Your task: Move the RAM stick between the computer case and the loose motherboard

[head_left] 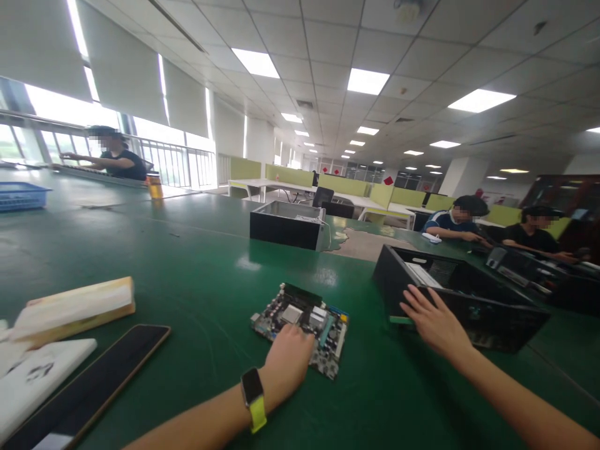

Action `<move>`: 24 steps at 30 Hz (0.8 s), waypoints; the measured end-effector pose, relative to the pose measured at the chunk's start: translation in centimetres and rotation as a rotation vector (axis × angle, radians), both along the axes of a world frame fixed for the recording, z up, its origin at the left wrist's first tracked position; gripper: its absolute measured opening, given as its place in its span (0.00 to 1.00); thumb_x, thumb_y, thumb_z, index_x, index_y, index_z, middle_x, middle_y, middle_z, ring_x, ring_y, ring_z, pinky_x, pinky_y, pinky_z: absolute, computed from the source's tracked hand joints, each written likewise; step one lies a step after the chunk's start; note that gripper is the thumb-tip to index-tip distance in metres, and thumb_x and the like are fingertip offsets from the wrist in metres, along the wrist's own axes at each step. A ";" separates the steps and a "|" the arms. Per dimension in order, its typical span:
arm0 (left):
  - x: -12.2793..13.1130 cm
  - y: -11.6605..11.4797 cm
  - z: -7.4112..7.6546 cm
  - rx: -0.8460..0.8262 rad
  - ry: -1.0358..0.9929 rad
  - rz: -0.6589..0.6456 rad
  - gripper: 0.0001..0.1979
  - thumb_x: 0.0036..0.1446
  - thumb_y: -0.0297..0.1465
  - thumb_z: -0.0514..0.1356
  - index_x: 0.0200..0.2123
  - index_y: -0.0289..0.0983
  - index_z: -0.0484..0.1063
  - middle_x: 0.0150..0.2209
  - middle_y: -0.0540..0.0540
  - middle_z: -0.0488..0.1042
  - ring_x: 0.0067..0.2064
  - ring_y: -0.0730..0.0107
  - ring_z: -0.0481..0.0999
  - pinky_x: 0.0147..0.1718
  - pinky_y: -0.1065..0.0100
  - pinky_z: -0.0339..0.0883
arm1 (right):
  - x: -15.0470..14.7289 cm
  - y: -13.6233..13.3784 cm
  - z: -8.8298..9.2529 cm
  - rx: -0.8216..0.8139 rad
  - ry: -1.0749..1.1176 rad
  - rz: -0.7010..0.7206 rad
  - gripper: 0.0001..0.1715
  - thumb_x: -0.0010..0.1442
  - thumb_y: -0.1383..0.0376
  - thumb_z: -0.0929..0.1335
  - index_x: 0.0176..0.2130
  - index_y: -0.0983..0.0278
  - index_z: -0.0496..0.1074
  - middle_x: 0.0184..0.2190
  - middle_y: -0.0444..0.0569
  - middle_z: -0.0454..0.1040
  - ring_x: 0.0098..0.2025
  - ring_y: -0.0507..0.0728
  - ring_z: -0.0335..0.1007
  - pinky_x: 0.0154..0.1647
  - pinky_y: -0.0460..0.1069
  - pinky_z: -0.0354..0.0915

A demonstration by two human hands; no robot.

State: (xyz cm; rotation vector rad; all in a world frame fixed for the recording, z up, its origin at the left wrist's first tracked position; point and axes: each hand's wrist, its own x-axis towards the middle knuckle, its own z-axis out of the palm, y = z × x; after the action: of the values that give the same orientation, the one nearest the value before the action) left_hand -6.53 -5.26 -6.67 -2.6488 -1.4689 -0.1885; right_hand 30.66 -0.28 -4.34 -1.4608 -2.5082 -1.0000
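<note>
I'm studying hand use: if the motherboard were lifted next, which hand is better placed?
Probably the left hand: it is over the near side of the motherboard, though its grip is hidden. The right hand is away from it, spread open at the nearer case.

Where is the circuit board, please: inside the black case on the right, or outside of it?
Outside. The circuit board lies on the green table, with tabletop visible between it and the black case.

Office | white desks (248,183) | lime partitions (328,180) | tiled ceiling (328,37) | blinds (126,81)
</note>
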 end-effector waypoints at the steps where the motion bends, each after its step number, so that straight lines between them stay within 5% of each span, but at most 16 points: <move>1: 1.4 -1.3 0.0 -0.018 0.014 -0.045 0.10 0.56 0.27 0.51 0.37 0.33 0.72 0.37 0.38 0.75 0.42 0.57 0.73 0.46 0.57 0.61 | 1.7 0.2 -0.3 0.009 0.003 -0.034 0.29 0.53 0.74 0.58 0.52 0.65 0.69 0.60 0.54 0.60 0.66 0.61 0.38 0.63 0.66 0.36; 5: 6.8 -5.6 0.2 -0.087 0.098 -0.201 0.14 0.60 0.29 0.49 0.35 0.33 0.74 0.34 0.37 0.78 0.43 0.55 0.75 0.49 0.54 0.58 | 4.7 0.0 -1.2 0.066 0.135 -0.252 0.25 0.52 0.72 0.59 0.47 0.72 0.73 0.56 0.65 0.64 0.65 0.68 0.44 0.61 0.69 0.39; 8: 9.4 -7.3 0.9 -0.178 0.109 -0.268 0.16 0.57 0.38 0.54 0.38 0.32 0.74 0.35 0.35 0.78 0.43 0.51 0.75 0.50 0.52 0.56 | 1.7 -1.3 -2.1 -0.033 0.430 -0.404 0.25 0.56 0.66 0.58 0.48 0.71 0.72 0.49 0.65 0.71 0.55 0.71 0.62 0.54 0.68 0.54; 10: 9.8 -7.8 1.7 -0.232 0.063 -0.238 0.24 0.50 0.46 0.59 0.41 0.32 0.72 0.38 0.33 0.77 0.44 0.48 0.74 0.51 0.51 0.56 | -2.0 -2.4 -2.9 -0.177 0.744 -0.385 0.26 0.58 0.62 0.57 0.50 0.67 0.71 0.45 0.59 0.75 0.47 0.65 0.71 0.49 0.61 0.63; 13: 8.7 -7.5 2.9 -0.215 -0.044 -0.194 0.25 0.49 0.49 0.58 0.41 0.34 0.71 0.38 0.35 0.76 0.44 0.49 0.73 0.49 0.50 0.58 | -8.0 -4.1 -4.4 -0.276 1.172 -0.183 0.25 0.59 0.61 0.56 0.50 0.64 0.71 0.45 0.51 0.75 0.48 0.58 0.71 0.51 0.54 0.64; 16: 6.1 -5.6 3.8 -0.135 -0.086 -0.186 0.21 0.53 0.47 0.54 0.37 0.36 0.72 0.36 0.38 0.76 0.40 0.52 0.74 0.43 0.53 0.64 | -12.2 -5.2 -5.8 -0.266 1.333 -0.021 0.23 0.58 0.62 0.58 0.48 0.63 0.72 0.51 0.50 0.72 0.54 0.57 0.65 0.58 0.54 0.58; 21: 1.5 -0.5 4.8 -0.063 -0.003 0.024 0.18 0.55 0.43 0.51 0.34 0.35 0.73 0.37 0.39 0.76 0.39 0.53 0.75 0.37 0.56 0.68 | -13.6 -5.2 -7.1 -0.247 1.404 -0.020 0.20 0.58 0.61 0.60 0.44 0.63 0.75 0.52 0.52 0.70 0.56 0.59 0.62 0.60 0.57 0.54; 24: 0.1 1.3 5.0 -0.135 0.038 0.029 0.19 0.54 0.43 0.51 0.36 0.35 0.73 0.39 0.38 0.75 0.41 0.53 0.75 0.37 0.57 0.69 | -13.3 -5.1 -7.4 -0.281 1.385 -0.057 0.20 0.59 0.60 0.59 0.43 0.63 0.75 0.52 0.53 0.69 0.56 0.60 0.62 0.60 0.59 0.53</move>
State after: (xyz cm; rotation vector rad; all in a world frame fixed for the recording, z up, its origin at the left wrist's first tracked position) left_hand -6.44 -3.94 -1.71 -2.7162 -1.5596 -0.0379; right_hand 17.36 -5.37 -11.71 -1.4531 -1.5335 0.3898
